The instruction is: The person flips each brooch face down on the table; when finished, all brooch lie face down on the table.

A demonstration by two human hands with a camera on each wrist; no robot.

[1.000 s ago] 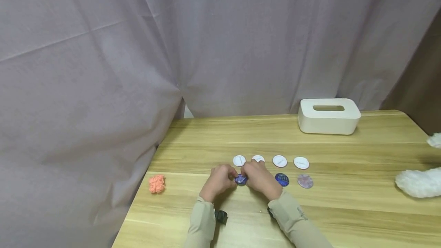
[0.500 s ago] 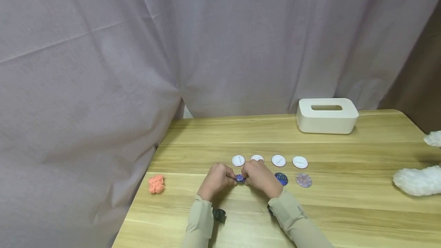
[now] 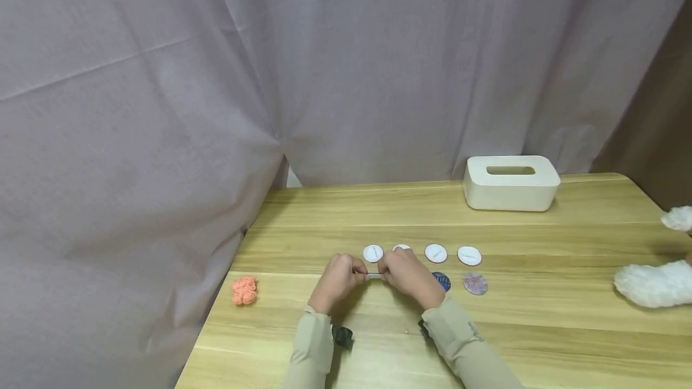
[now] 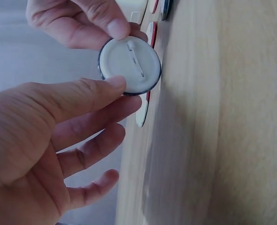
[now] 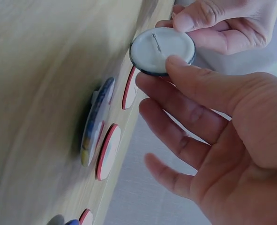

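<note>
Between both hands a round pin-back button badge (image 3: pixel 374 276) is held up on edge, seen as a thin strip in the head view. Its white back, with a safety-pin clasp, faces the wrist cameras in the left wrist view, where the badge (image 4: pixel 116 61) shows whole. My left hand (image 3: pixel 337 279) pinches one side between thumb and index finger, the other fingers loosely spread. The opposite side is pinched by my right hand (image 3: pixel 408 279). To the right lie a blue badge (image 3: pixel 443 281), partly covered by the right hand, and a pale purple badge (image 3: pixel 476 284).
Behind the hands runs a row of white discs (image 3: pixel 435 253) with small print, one partly hidden. A white tissue box (image 3: pixel 511 188) stands at the back right. An orange yarn piece (image 3: pixel 244 290) lies left, a fluffy white object (image 3: pixel 651 285) at the right edge.
The held badge has tipped from its blue patterned face showing upward to standing on edge, with its back toward me. Both hands keep their pinch and have barely shifted.
</note>
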